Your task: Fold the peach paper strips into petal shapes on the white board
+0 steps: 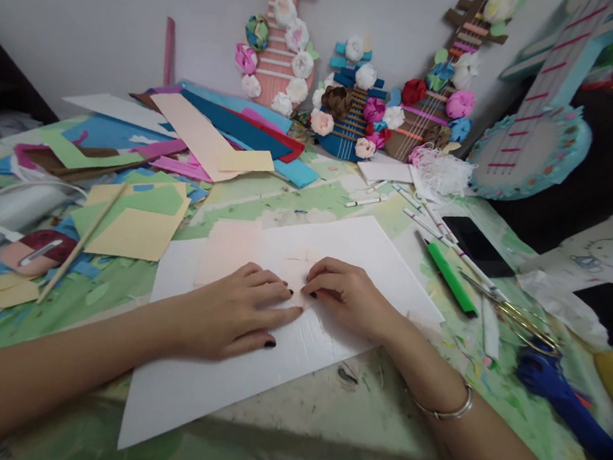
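A large white sheet (182, 393) lies at an angle on the table in front of me. My left hand (242, 311) rests flat on it, fingers stretched to the right with the thumb apart. Close to those fingertips, my right hand (348, 294) has its thumb and fingertips pinched together, low over the sheet. Whatever is between them is too small to make out. Just beyond the fingertips are small pale pink paper pieces (304, 254), faint against the white. A larger pale pink paper piece (230, 247) lies beyond my left hand, partly on the sheet.
Coloured paper strips (201, 133) pile up at the back left. Paper-flower-trimmed model instruments (350, 109) stand along the wall. At right lie a green utility knife (450, 277), scissors (518, 317), a phone (479, 246) and a blue-handled tool (559, 388). A wooden stick (80, 245) lies left.
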Motion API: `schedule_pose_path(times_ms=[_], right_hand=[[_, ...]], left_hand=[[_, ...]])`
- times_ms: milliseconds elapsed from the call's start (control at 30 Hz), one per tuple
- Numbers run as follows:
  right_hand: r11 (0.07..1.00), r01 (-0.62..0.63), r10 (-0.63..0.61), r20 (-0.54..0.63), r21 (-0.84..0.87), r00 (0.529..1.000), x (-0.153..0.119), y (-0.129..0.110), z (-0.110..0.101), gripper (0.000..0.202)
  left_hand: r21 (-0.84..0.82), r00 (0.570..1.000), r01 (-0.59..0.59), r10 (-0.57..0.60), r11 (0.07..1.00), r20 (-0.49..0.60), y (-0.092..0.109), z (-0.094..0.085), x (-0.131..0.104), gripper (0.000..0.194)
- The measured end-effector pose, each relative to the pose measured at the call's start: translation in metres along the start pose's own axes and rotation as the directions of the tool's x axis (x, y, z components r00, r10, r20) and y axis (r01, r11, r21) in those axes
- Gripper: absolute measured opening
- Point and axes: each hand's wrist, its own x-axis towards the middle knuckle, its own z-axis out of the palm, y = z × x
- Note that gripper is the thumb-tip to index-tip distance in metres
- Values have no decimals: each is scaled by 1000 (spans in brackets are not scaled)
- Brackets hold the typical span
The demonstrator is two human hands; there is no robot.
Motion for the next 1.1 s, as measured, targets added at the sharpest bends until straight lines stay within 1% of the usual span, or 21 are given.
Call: schedule_pose_path(times_ms=[100,167,333,433,500,633,833,1100], right_hand=[[1000,3,-3,3,8,1000,0,0,0,30],[1000,-17,17,-5,25,1000,1,1,0,29],[980,-150,161,-78,133,984,1,4,4,27],[963,-174,195,-89,203,977,1,6,5,25],[962,-170,192,-88,212,977,1,6,5,24],[972,-159,176,-86,173,981,1,5,4,24],[985,-115,126,-84,131,988,1,5,5,22],[991,-72,81,-75,115,994,-1,4,4,26]], left_hand=[[5,1000,4,-4,1000,-5,1,0,0,44],[5,1000,8,-8,1000,-7,1,0,0,44],[-26,998,32,-34,999,-56,3,3,1,47],[-27,997,47,-48,999,-59,5,3,1,50],[-9,998,49,-49,999,-40,6,2,1,52],[23,998,55,-55,998,-5,7,1,2,53],[42,999,45,-46,998,24,6,2,2,54],[34,998,64,-64,997,-9,6,4,1,58]])
